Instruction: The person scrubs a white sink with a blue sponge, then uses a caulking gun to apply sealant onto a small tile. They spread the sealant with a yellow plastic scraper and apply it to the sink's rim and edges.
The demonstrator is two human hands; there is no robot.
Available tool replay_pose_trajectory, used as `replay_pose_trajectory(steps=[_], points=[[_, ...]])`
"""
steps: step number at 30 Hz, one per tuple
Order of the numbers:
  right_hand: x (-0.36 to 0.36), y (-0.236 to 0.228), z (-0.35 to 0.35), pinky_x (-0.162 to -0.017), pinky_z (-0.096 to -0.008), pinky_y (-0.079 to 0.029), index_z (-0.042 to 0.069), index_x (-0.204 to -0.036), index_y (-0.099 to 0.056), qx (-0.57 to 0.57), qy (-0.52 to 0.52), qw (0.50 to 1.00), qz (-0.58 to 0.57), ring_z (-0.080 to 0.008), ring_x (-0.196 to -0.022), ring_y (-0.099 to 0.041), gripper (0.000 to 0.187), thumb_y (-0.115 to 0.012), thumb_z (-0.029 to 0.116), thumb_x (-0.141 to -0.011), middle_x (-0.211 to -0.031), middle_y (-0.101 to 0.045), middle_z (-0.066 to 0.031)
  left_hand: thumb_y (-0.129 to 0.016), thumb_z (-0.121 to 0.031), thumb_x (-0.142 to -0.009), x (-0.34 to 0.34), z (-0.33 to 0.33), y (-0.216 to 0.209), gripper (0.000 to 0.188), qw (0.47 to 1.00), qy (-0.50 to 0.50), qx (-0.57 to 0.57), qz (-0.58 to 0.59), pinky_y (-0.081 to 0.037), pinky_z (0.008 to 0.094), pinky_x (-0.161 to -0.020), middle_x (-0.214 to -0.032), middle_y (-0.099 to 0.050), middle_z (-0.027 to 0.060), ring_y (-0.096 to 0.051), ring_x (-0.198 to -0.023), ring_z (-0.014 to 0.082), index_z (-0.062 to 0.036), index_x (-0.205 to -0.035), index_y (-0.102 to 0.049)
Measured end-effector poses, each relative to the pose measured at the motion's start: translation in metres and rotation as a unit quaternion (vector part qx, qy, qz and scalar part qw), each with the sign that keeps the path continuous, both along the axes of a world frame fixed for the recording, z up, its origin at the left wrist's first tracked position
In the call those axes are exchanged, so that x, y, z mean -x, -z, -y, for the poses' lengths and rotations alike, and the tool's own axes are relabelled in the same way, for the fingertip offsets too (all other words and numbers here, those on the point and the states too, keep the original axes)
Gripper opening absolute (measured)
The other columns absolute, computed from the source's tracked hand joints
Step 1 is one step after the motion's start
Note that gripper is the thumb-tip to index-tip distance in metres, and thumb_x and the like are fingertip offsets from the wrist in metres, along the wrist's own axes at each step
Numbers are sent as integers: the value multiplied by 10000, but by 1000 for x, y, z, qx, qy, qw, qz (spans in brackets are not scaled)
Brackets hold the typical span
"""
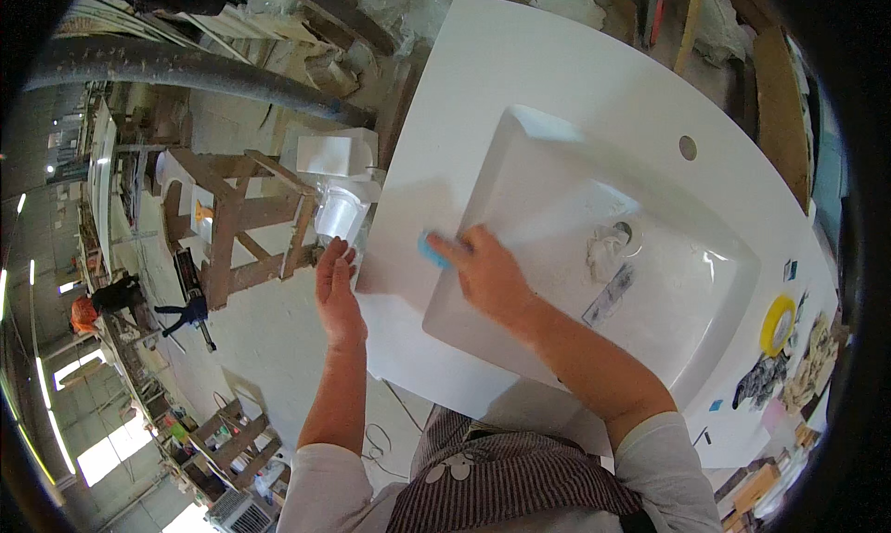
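Note:
A white washbasin top (557, 55) with a sunken rectangular bowl lies in front of me. My right hand (492, 275) reaches across the bowl and grips a small light-blue pad (433, 250), which touches the flat rim left of the bowl. The kind of pad is too small to tell. My left hand (340, 294) is at the top's left edge, fingers mostly stretched out and holding nothing. Inside the bowl, a crumpled white cloth (605, 253) lies beside the drain hole (631, 235). Near the cloth is a flat, grey-smeared strip (608, 295).
A yellow tape roll (778, 325), a dark rag (761, 381) and a beige rag (810, 366) lie at the right. Beyond the left edge stand a white block (338, 154) and a wooden frame (225, 231), with a caulking gun (193, 296) nearby. A thick pipe (200, 67) crosses the upper left.

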State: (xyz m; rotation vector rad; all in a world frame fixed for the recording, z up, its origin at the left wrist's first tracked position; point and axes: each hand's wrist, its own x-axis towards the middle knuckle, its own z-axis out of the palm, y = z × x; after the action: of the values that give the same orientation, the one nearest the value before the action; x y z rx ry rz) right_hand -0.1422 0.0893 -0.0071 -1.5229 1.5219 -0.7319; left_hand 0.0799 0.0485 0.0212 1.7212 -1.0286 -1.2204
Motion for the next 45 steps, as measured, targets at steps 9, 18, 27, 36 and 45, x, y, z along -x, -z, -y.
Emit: replay_pose_trajectory(steps=[9, 18, 27, 36, 45], points=[[-6, 2, -52, -873, -383, -473, 326, -1191, -657, -33, -352, 935, -9, -258, -1017, -569, 480, -470, 13, -878, -1065, -562, -111, -448, -158, -987, -2, -19, -20, 294, 998, 10, 56, -2, -446, 343, -918, -1159, -620, 89, -595, -1041, 185, -17, -1213, -572], [131, -14, -173, -821, -369, -464, 310, -997, -731, -145, -378, 914, -19, -238, -973, -559, 397, -578, 9, -788, -994, -575, -44, -469, -135, -971, 46, -48, -33, 267, 998, 40, 51, -15, -466, 323, -892, -1166, -621, 84, -608, -1035, 194, -18, -1182, -583], [260, -80, -295, -779, -364, -454, 232, -906, -747, -276, -343, 862, -252, -260, -949, -549, 345, -603, -17, -716, -906, -579, -42, -438, -129, -984, 119, -65, -41, 274, 990, 134, 43, -34, -464, 341, -909, -1193, -604, 112, -598, -1059, 219, -2, -1186, -573], [204, -90, -389, -736, -419, -416, 99, -1060, -680, -134, 230, 936, -230, -332, -849, -493, 378, -642, 27, -691, -853, -493, -144, -461, -96, -972, 182, -98, -33, 217, 975, 216, -10, -57, -480, 318, -855, -1107, -631, 88, -610, -989, 187, -2, -1113, -596], [239, -48, -400, -566, -401, -392, 143, -902, -707, -25, 239, 938, -249, -279, -658, -493, 233, -717, 29, -699, -705, -485, -62, -478, -117, -964, 202, -131, -23, 218, 957, 280, -60, -41, -482, 339, -867, -1112, -637, 104, -614, -988, 199, -6, -1110, -596]])
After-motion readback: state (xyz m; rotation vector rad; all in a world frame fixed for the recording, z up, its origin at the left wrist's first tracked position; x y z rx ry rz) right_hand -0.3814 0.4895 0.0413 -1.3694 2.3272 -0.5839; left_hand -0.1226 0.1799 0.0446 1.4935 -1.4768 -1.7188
